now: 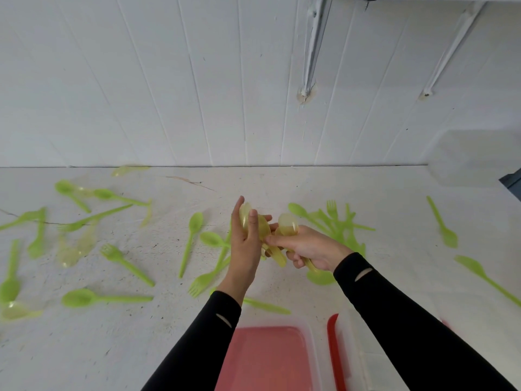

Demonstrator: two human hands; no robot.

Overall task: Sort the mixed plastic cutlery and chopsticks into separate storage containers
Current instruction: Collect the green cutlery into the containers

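- Your left hand (244,245) is holding the yellow spoons (263,228), thumb pinning them to your fingers, bowls rising past the fingertips.
- Your right hand (308,246) is gripping a second bunch (287,222) by the handles, its bowls just beside the first.
- Green cutlery (81,298) is lying scattered over the table (282,187).
- A red container (265,359) is sitting between your forearms.

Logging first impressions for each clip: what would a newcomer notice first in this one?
Two hands meet at centre, the left hand and right hand both gripping a bunch of translucent yellow spoons. Bright green forks and spoons lie scattered across the white table, and a red-tinted container sits at the near edge, between the black sleeves.
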